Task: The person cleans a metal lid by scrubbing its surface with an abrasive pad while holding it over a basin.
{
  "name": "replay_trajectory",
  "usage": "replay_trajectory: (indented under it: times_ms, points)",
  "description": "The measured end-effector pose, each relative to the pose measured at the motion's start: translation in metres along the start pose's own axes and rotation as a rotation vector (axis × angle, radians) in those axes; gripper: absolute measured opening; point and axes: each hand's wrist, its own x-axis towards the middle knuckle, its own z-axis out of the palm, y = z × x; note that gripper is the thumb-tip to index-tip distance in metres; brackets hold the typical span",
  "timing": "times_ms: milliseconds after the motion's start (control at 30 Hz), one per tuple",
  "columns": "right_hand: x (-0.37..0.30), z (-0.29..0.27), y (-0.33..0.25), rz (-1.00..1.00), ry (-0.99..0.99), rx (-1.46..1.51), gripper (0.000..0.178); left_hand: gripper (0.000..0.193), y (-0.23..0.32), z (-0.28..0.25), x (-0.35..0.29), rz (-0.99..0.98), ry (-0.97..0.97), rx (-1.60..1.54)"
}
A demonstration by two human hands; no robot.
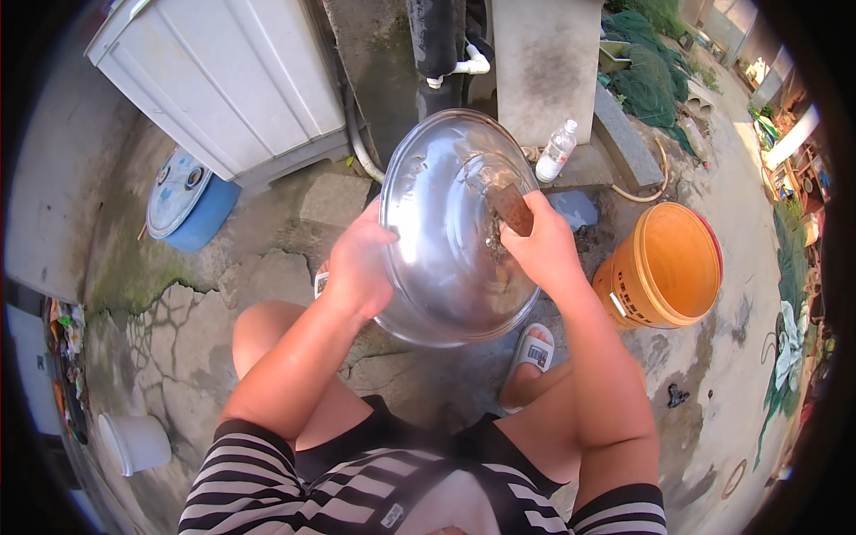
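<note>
While curled — right hand (546,250) round block (511,209)

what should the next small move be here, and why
Probably slide the brown piece in the right hand slightly toward the dark specks on the metal basin: they lie close beside it, and the left hand already holds the basin's left edge, which should steady it.
</note>
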Motion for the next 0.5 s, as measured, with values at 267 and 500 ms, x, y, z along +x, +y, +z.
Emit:
replay_trajectory:
  times_ms: [267,500]
  points:
    - [-0.016,-0.009,-0.017,-0.076,-0.054,-0.161,0.041,0.045,0.011,-0.005,0.0,-0.117,0.072,0.082]
    - [-0.026,-0.008,-0.026,-0.165,0.028,0.014,0.06,0.035,-0.004,-0.004,-0.009,-0.15,0.035,0.16]
